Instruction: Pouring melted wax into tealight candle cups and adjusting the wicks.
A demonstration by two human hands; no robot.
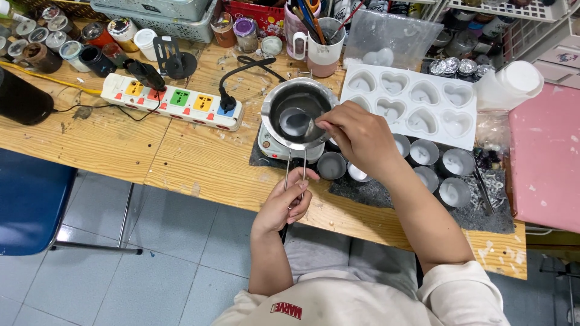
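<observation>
A small steel melting pot (297,112) stands on a white hot plate (272,147) at the middle of the wooden table (109,142). Pale melted wax lies in its bottom. My left hand (289,202) grips the pot's wire handle (295,164) near the table's front edge. Over the pot's right rim, my right hand (357,134) pinches something thin at its fingertips; what it is I cannot tell. Several small metal cups (458,162) with white wax stand to the right of the pot on a dark mat (386,194).
A white heart-shaped mould tray (414,104) lies behind the cups. A white power strip (175,101) with coloured sockets lies left of the pot. Jars, a mug of brushes (323,45) and baskets line the back. A pink board (547,157) is at right, a blue chair (30,199) at left.
</observation>
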